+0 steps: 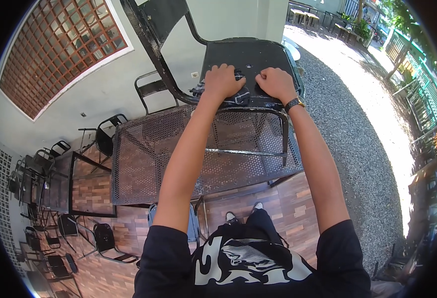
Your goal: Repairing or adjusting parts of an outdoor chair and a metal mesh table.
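Observation:
A black metal chair (pixel 273 51) stands on top of a perforated metal table (pixel 154 149), its backrest to the left and its worn seat in front of me. My left hand (pixel 222 82) bears down on a dark checked cloth (pixel 237 97) lying on the near left part of the seat, fingers bent over it. Parts of the cloth stick out past the thumb and the wrist. My right hand (pixel 277 83) is closed in a fist, resting on or just over the right side of the seat; a dark watch (pixel 294 104) circles that wrist. I see nothing in the fist.
Another black chair (pixel 152 88) stands behind the table by the pale wall. A blue-grey chair (pixel 192 226) is tucked close to my left. More black chairs (pixel 104 237) and a table frame (pixel 72 184) fill the left side. Gravel (pixel 362 149) borders the tiled floor on the right.

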Demonstrator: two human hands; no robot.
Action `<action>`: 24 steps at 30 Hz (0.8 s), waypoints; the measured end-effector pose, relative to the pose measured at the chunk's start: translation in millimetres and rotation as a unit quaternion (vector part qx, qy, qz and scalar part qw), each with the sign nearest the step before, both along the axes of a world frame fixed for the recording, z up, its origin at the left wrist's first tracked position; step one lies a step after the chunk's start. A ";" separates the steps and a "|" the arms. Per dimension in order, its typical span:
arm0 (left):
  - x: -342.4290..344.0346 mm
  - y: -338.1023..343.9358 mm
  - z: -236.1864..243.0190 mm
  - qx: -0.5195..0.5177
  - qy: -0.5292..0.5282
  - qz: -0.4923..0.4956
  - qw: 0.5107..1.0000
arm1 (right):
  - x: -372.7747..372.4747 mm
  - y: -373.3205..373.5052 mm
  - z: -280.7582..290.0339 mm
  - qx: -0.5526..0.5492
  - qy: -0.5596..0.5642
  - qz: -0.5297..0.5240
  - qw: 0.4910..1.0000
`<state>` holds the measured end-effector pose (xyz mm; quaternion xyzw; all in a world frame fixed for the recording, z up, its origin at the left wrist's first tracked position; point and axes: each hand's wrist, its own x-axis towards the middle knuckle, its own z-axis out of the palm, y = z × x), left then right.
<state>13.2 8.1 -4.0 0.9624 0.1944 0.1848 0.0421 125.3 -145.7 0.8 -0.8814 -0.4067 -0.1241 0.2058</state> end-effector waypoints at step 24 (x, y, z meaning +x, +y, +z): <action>-5.6 -4.8 -1.5 -0.178 -0.113 -0.035 0.977 | -6.0 -4.5 4.2 0.042 0.046 0.024 0.998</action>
